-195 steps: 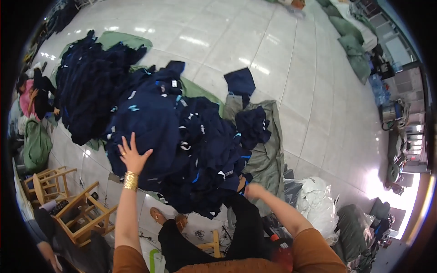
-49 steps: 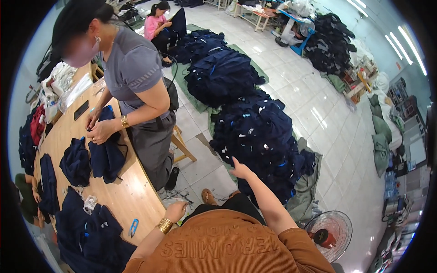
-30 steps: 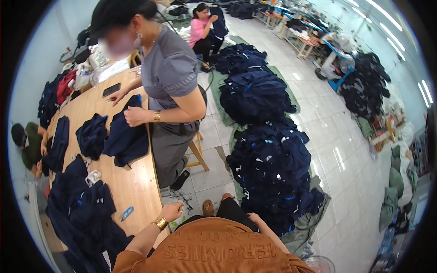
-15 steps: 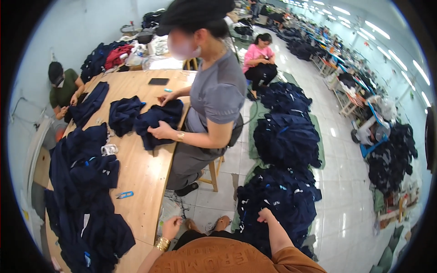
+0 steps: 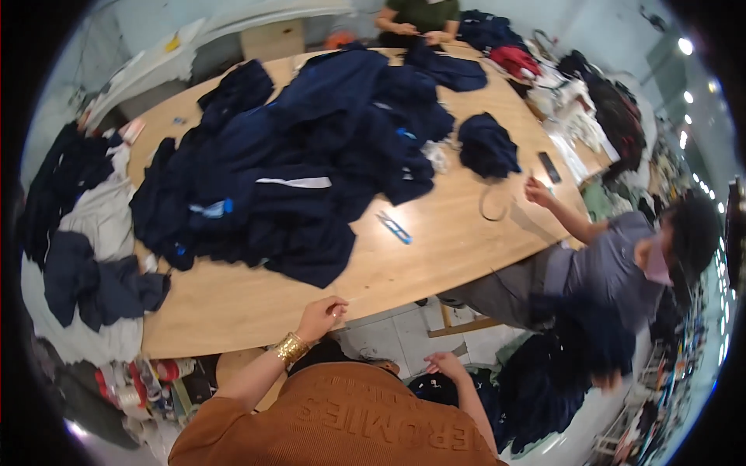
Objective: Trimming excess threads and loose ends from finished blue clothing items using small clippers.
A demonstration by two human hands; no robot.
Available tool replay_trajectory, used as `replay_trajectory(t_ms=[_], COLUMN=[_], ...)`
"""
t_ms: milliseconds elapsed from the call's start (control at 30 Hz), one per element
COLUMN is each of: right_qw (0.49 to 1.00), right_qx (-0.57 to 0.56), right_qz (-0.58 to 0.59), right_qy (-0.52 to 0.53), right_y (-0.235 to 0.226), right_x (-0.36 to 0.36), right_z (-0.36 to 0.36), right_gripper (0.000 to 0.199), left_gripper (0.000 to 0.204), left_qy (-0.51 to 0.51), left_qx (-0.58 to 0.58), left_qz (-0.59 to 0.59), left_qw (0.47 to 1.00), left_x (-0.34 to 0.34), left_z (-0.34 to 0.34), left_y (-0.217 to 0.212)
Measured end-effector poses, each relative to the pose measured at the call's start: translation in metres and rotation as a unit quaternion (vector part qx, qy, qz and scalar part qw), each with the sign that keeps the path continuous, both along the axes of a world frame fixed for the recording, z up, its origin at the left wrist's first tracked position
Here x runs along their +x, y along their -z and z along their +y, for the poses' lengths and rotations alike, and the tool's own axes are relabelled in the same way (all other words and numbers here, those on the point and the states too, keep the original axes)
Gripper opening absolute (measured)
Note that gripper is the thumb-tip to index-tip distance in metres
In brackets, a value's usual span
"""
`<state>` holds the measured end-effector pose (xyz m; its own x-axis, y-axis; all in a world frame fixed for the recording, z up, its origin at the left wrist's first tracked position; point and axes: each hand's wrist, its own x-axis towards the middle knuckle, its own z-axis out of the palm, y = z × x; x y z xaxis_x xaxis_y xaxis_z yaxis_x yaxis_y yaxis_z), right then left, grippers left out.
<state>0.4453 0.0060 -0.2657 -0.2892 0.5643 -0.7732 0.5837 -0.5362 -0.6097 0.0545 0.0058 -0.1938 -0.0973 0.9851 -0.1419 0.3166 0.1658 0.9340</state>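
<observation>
My left hand (image 5: 322, 317), with a gold bracelet (image 5: 291, 349) at the wrist, is at the near edge of the wooden table (image 5: 435, 248). Its fingers are curled together; whatever they may hold is too small to make out. Lower and to the right, my right hand (image 5: 446, 365) is off the table with its fingers loosely apart and nothing in them. In front of me lies a heap of navy garments (image 5: 287, 147), one bearing a white strip (image 5: 294, 182). Blue thread snips (image 5: 395, 227) rest on the wood between that heap and my left hand.
On the right sits a co-worker in grey (image 5: 587, 268), a blurred dark garment beside them over the floor pile (image 5: 544, 388). A bundled navy garment (image 5: 488, 145) and a phone (image 5: 549, 167) lie on the table. Another person (image 5: 420, 19) works at the far end. Grey cloth (image 5: 101, 217) hangs left.
My view has swung left to the table. My right hand has come away from the floor pile. The co-worker's navy garment has left the table toward the floor side.
</observation>
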Motion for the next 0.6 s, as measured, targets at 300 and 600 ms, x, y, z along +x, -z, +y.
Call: replay_trajectory(t_ms=[300, 600], right_qw=[0.919, 0.749], right_qx=[0.377, 0.592], right_qz=[-0.078, -0.248], right_qy=[-0.084, -0.164], right_y=[-0.085, -0.034], right_x=[-0.195, -0.249], right_z=[0.151, 0.231], right_gripper=[0.027, 0.045], left_gripper=[0.017, 0.014], left_qy=[-0.129, -0.253], left_qx=[-0.014, 0.006], left_qz=[-0.040, -0.038], left_qw=[0.991, 0.967], left_x=[-0.102, -0.099], left_z=[-0.012, -0.029], left_y=[-0.009, -0.014])
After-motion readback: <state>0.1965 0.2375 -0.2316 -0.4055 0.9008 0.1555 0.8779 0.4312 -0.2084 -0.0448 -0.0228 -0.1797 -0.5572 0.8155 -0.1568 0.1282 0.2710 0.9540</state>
